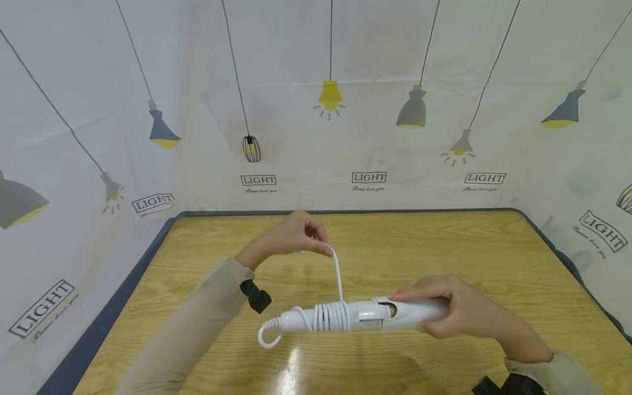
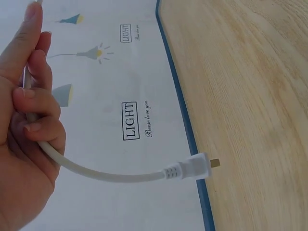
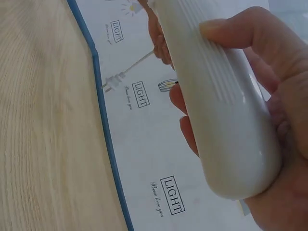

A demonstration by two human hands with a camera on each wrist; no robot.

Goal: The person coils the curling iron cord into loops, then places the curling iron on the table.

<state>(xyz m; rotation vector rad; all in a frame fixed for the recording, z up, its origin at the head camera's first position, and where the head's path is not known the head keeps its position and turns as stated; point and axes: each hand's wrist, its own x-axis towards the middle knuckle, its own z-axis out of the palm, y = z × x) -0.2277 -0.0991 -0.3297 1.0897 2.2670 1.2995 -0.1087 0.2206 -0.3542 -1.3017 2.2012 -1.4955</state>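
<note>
A long white appliance that looks like a curling iron (image 1: pixel 413 312) is held level above the table. My right hand (image 1: pixel 464 307) grips its thick, rounded end, and the right wrist view shows the thumb on the ribbed side of the casing (image 3: pixel 211 96). Several turns of white power cord (image 1: pixel 332 317) are wound round the narrower handle, and a loop hangs at the handle's tip. Above the coils, my left hand (image 1: pixel 296 233) pinches the cord, drawing a length upward. Beyond its curled fingers, the free cord ends in a plug (image 2: pixel 195 167) with metal prongs.
Below both hands is a wood-grain table (image 1: pixel 395 241) with a dark blue edge (image 1: pixel 345 212). A white backdrop (image 1: pixel 296 44) printed with lamps and lettering surrounds its back and sides. Black wrist mounts (image 1: pixel 255 296) sit at the sleeves.
</note>
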